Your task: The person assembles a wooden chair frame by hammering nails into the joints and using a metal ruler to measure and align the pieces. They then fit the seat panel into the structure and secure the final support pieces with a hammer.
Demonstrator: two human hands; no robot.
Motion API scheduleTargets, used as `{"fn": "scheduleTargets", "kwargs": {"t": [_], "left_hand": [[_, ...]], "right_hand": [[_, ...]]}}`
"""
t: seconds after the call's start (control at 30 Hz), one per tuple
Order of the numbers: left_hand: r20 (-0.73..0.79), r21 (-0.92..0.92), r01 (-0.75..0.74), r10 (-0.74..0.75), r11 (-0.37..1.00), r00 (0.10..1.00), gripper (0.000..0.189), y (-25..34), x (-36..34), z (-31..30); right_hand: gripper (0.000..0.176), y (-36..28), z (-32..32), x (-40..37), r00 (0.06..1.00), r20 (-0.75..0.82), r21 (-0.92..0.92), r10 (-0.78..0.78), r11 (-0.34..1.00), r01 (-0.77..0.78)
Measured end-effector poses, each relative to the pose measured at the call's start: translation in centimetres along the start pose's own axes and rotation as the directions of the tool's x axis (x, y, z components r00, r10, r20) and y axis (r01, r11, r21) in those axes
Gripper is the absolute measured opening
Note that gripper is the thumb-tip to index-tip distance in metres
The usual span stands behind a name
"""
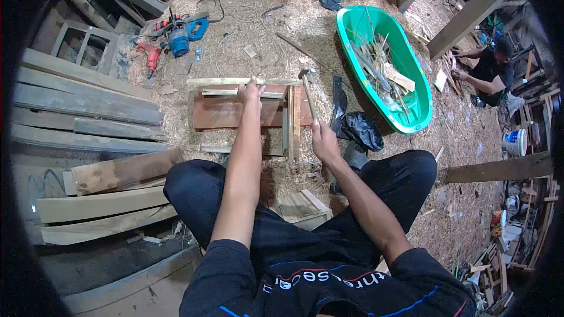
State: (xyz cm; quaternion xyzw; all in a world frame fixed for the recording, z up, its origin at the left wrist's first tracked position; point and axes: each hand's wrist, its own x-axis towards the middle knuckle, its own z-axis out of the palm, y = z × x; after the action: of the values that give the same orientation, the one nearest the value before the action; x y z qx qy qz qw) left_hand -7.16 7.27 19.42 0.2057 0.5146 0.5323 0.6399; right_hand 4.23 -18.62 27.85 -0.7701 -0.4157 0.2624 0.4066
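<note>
In my right hand (325,141) is a hammer (309,98), fingers wrapped round its wooden handle. The hammer's head overlaps the right end of a pale wooden strip (214,82) in this view. My left hand (251,92) grips that strip near its middle. The strip lies across the far side of a small wooden frame (295,120) on the ground in front of me. A reddish-brown board (220,116) shows inside and beneath the frame. Between my legs stands a small slatted wooden piece (301,206).
A green plastic tub (420,85) holds wood scraps at the right. Black plastic bags (359,129) lie beside it. A red drill (151,58) and a blue power tool (179,40) rest at upper left. Planks (88,103) are stacked left. Another person (493,73) crouches at far right.
</note>
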Motion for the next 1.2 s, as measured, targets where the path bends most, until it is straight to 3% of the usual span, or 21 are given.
{"fn": "scheduleTargets", "kwargs": {"t": [0.1, 0.13, 0.23, 0.27, 0.37, 0.47, 0.57, 0.6, 0.7, 0.73, 0.87, 0.97, 1.07, 1.1, 1.13, 1.17, 1.2], "left_hand": [[-0.017, 0.029, 0.020, -0.020, 0.999, 1.000, 0.036, 0.2, 0.0, -0.5], [-0.013, 0.041, 0.041, -0.040, 0.998, 0.999, 0.041, 0.6, -0.1, -0.4], [-0.025, 0.057, 0.042, -0.041, 0.998, 0.999, 0.043, 0.5, -0.1, -0.1], [-0.011, 0.051, 0.030, -0.030, 0.998, 1.000, 0.042, 0.3, 0.1, -0.2], [0.033, 0.018, 0.037, -0.038, 0.999, 0.999, 0.037, -0.1, 0.7, -0.3], [0.009, 0.038, 0.018, -0.018, 0.999, 1.000, 0.033, 0.1, 0.4, -0.5], [-0.049, 0.048, 0.011, -0.008, 0.999, 0.999, 0.031, -0.3, 0.9, -0.3], [0.001, -0.001, -0.001, 0.001, 1.000, 1.000, 0.031, -0.3, 0.8, -0.5], [0.059, 0.009, -0.004, 0.003, 1.000, 0.998, 0.034, 0.1, 0.4, -0.6], [0.045, 0.028, 0.022, -0.023, 0.999, 0.999, 0.041, -0.6, 1.6, -0.8], [0.016, 0.037, -0.005, 0.005, 0.999, 1.000, 0.044, -0.4, 0.7, -0.4], [0.002, 0.059, 0.003, -0.003, 0.998, 1.000, 0.038, 0.9, -0.6, 0.1], [0.002, 0.040, -0.018, 0.018, 0.999, 1.000, 0.036, 0.4, -0.2, -0.2], [0.010, 0.048, -0.012, 0.012, 0.999, 1.000, 0.036, 0.3, -0.1, -0.3], [0.019, 0.057, -0.007, 0.006, 0.998, 1.000, 0.036, 0.3, -0.1, -0.4], [0.031, 0.064, -0.004, 0.002, 0.998, 1.000, 0.036, 0.4, 0.0, -0.3], [0.019, 0.065, -0.008, 0.007, 0.998, 1.000, 0.037, -0.4, 1.1, -0.6]], "right_hand": [[0.033, -3.8, -0.9, 0.6, 0.997, -0.056, 0.104, -0.050, 0.993, 0.055], [0.030, -4.2, -1.0, 1.0, 0.988, -0.080, 0.134, -0.133, 0.981, 0.143], [0.032, -2.7, -0.2, 1.2, 0.991, -0.075, 0.102, -0.110, 0.988, 0.117], [0.043, -0.6, 0.2, 1.5, 0.998, 0.041, -0.153, 0.050, 0.987, -0.043], [0.047, 2.1, 0.5, 0.3, 0.998, 0.022, -0.157, 0.061, 0.986, -0.057], [0.039, -2.0, -0.4, 0.9, 0.999, 0.004, 0.008, 0.044, 0.999, -0.044], [0.035, -5.7, -1.4, 1.4, 0.992, -0.090, 0.231, -0.092, 0.967, 0.111], [0.031, -6.4, -1.9, 1.3, 0.997, -0.048, 0.311, -0.067, 0.947, 0.078], [0.035, -1.4, -0.2, 1.8, 0.973, -0.109, 0.004, -0.203, 0.979, 0.205], [0.039, 0.3, 0.5, 1.6, 0.999, 0.001, -0.111, -0.050, 0.993, 0.050], [0.041, 1.1, 0.3, 1.0, 0.995, 0.011, -0.107, 0.095, 0.990, -0.093], [0.038, -3.0, -1.2, 1.6, 0.997, -0.069, 0.084, -0.024, 0.996, 0.029], [0.031, -4.5, -1.4, 1.7, 0.968, -0.175, 0.146, -0.180, 0.968, 0.207], [0.030, -4.6, -1.6, 1.8, 0.954, -0.199, 0.160, -0.223, 0.953, 0.256], [0.036, -3.2, -0.7, 1.4, 0.922, -0.240, 0.019, -0.304, 0.948, 0.318], [0.039, -0.9, 0.1, 1.2, 0.986, -0.090, -0.074, -0.140, 0.988, 0.134], [0.041, 0.8, 0.5, 0.6, 0.998, -0.033, -0.147, -0.051, 0.988, 0.045]]}}
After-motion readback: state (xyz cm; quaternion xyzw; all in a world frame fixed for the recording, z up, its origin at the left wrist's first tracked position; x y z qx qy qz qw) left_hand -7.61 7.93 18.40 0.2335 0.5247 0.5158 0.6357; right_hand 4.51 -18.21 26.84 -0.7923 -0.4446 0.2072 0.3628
